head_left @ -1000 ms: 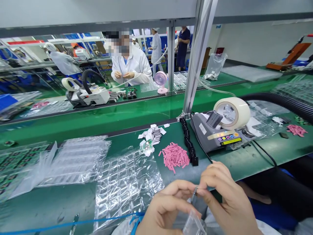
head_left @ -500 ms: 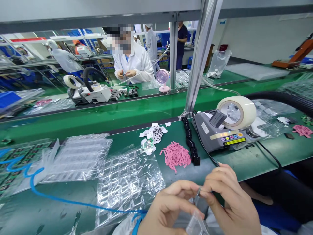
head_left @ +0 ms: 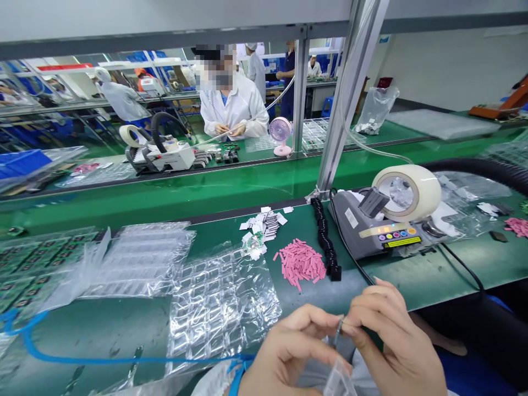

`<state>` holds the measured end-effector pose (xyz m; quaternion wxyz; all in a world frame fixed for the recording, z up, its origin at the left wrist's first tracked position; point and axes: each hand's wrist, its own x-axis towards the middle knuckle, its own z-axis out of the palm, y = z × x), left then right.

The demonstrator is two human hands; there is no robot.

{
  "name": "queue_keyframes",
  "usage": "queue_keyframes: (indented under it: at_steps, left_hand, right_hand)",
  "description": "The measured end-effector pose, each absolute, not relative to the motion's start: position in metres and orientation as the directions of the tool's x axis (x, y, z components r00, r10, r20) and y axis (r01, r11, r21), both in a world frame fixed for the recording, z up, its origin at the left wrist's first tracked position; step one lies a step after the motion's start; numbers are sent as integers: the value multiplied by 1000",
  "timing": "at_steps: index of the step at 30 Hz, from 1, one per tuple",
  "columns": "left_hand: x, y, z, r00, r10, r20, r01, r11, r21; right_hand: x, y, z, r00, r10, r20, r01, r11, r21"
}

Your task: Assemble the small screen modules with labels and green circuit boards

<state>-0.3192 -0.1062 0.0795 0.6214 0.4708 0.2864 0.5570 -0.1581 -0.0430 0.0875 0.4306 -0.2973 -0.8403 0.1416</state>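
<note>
Clock positions are read outward from your two hands, with twelve straight ahead.

Item: thin dark piece (head_left: 338, 334), one, raised in front of you at the meeting of your fingertips; its markings are too small to read.
Item: your right hand (head_left: 394, 338), thumb and index finger pinching the upper end of that piece.
Item: your left hand (head_left: 286, 352), curled, index fingertip at the same end, thumb against a clear plastic piece (head_left: 339, 380) held lower down; its other fingers are partly hidden.
Item: blue wrist strap (head_left: 236, 380), on your left wrist, with a blue cord (head_left: 103, 361) running off toward nine o'clock.

On the green surface (head_left: 124, 330):
- pink strips (head_left: 303, 263), loose heap, eleven o'clock;
- black blocks (head_left: 325, 239), in a wavy row just beside the heap, twelve o'clock;
- grey tape dispenser (head_left: 363, 234), one o'clock, a wide tape roll (head_left: 429, 192) mounted on it;
- white pieces (head_left: 266, 224), scattered pile, between ten and eleven o'clock;
- clear pocketed tray (head_left: 218, 308), between nine and ten o'clock;
- green circuit boards (head_left: 37, 256), farther out, between nine and ten o'clock.

Beyond, at eleven o'clock: a co-worker in a white coat (head_left: 235, 104), beside a pink fan (head_left: 280, 131).
</note>
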Motion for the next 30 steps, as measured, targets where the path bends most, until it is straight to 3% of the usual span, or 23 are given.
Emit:
queue_keyframes:
  at_steps: [16, 23, 30]
  left_hand:
    - [-323, -104, 77, 239, 960, 144, -492, -8, 871]
    - [-323, -102, 79, 252, 967, 26, -534, 116, 838]
    - [-320, -106, 79, 218, 975, -32, -595, 159, 788]
  right_hand:
    - [-163, -44, 77, -523, 625, 580, 387, 780, -492]
    - [-164, -43, 75, -551, 629, 548, 415, 776, -474]
    - [-164, -43, 81, -440, 646, 624, 393, 763, -513]
